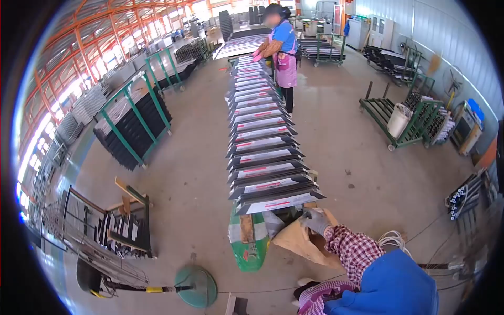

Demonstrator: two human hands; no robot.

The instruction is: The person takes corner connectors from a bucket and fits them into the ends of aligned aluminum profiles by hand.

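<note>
My right hand (316, 221), in a grey glove with a checked sleeve behind it, is closed at the upper rim of a brown sack (295, 241). The sack hangs open at the near end of a long row of dark metal strips with angled ends (278, 203). White labels with red print lie along the strips. Left of the sack hangs a green and white woven bag (249, 255), with a piece of wood (247, 229) against it. My left hand is out of view.
A co-worker (283, 47) in a pink apron stands at the row's far end. Green carts with stacked parts (134, 123) stand left, and another cart (391, 118) holds a white bucket (399, 120) at right. A round green base (196, 286) and cables lie on the floor nearby.
</note>
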